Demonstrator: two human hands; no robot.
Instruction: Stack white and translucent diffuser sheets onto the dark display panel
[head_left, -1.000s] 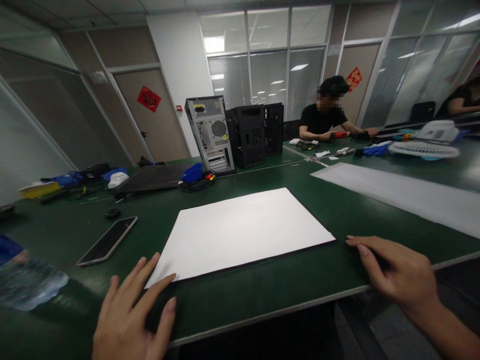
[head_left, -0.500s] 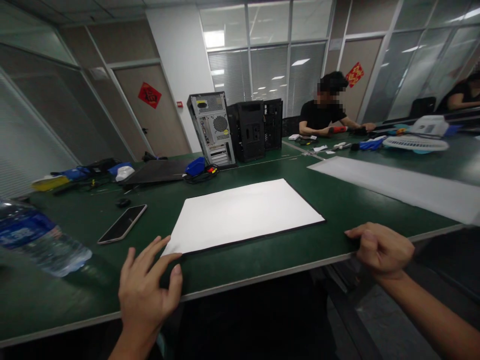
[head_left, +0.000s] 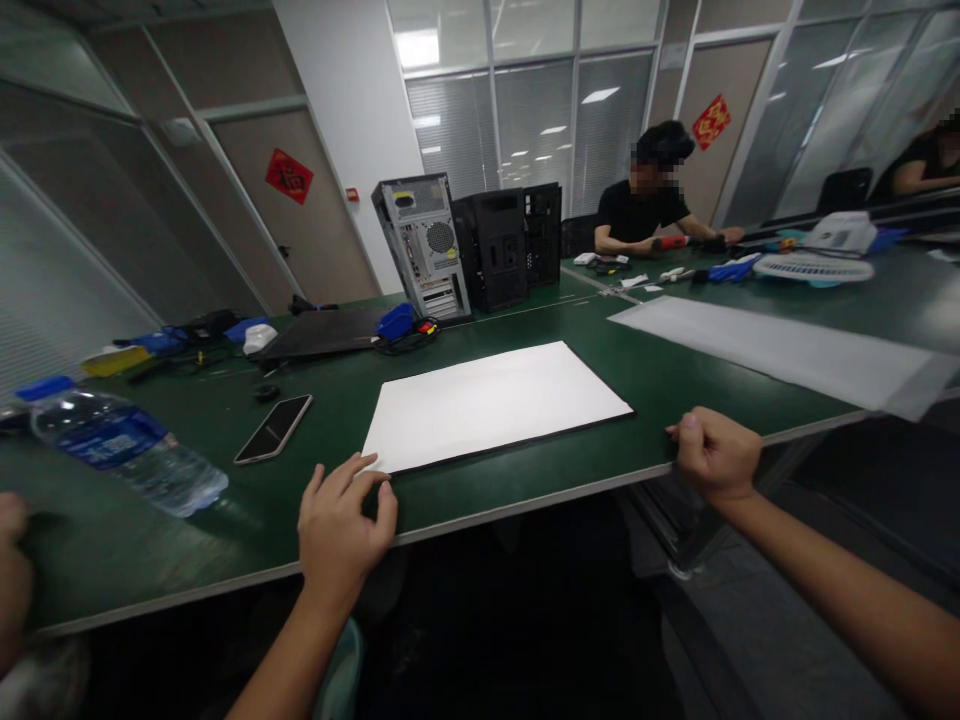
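A white rectangular sheet or panel [head_left: 495, 410] with a thin black edge lies flat on the green table [head_left: 480, 490]. At its near left corner is my left hand [head_left: 345, 520], fingertips at the corner and fingers spread, not closed round it. My right hand [head_left: 718, 452] is curled into a fist by the table's front edge, right of the panel and apart from it. Nothing shows in that fist. Further right, a long translucent white sheet [head_left: 772, 350] lies on the table, one end reaching past the front edge.
On the left are a water bottle [head_left: 135, 445] lying on its side and a phone [head_left: 274, 430]. Computer cases [head_left: 427, 250] stand behind the panel. Another person [head_left: 645, 205] works across the table. Part of someone's hand [head_left: 11, 560] shows at the left edge.
The view has shifted, showing more of the bottle. My right hand's index finger, stretched out before, is now curled in. My left hand stays at the panel's corner.
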